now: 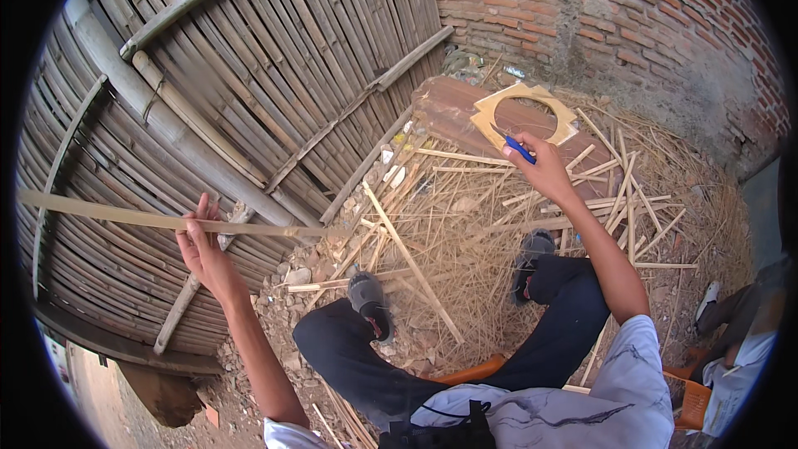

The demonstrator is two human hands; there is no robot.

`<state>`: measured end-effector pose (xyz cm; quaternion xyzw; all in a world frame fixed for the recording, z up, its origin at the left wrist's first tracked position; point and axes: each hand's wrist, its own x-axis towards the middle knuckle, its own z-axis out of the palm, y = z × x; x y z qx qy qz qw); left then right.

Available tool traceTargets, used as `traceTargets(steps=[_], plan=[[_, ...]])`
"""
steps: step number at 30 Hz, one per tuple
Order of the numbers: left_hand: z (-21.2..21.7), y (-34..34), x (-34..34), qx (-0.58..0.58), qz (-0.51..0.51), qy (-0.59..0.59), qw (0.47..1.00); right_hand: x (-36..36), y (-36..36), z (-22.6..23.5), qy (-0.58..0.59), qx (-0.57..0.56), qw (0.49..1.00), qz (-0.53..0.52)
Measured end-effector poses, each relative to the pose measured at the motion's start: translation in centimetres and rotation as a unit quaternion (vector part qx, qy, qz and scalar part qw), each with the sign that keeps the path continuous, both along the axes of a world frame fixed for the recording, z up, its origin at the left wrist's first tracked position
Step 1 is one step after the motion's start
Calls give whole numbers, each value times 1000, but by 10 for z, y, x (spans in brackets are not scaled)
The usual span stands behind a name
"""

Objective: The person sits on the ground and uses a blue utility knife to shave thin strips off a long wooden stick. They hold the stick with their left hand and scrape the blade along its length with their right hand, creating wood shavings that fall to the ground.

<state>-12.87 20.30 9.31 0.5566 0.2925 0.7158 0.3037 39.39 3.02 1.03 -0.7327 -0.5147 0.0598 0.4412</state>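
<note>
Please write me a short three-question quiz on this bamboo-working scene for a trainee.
1. True or false: the left hand holds a long bamboo strip.
2. What does the right hand grip?
A. a blue-handled knife
B. a hammer
C. a saw
3. Which thing lies on the reddish board beyond the right hand?

Key
1. True.
2. A.
3. A flat yellowish template with a round hole.

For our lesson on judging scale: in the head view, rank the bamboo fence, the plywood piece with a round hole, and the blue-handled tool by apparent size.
1. bamboo fence
2. plywood piece with a round hole
3. blue-handled tool, held in the right hand
</note>
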Motion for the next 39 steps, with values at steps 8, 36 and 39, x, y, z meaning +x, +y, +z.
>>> traceTargets(steps=[8,36,39], plan=[[-68,-54,134,-198,-294,-109,929,-57,-12,18,103,23,988,117],[25,-135,52,163,132,555,805,59,-33,20,478,213,851,39],[3,-128,25,7,11,586,810,61,-32,21,470,214,856,34]])
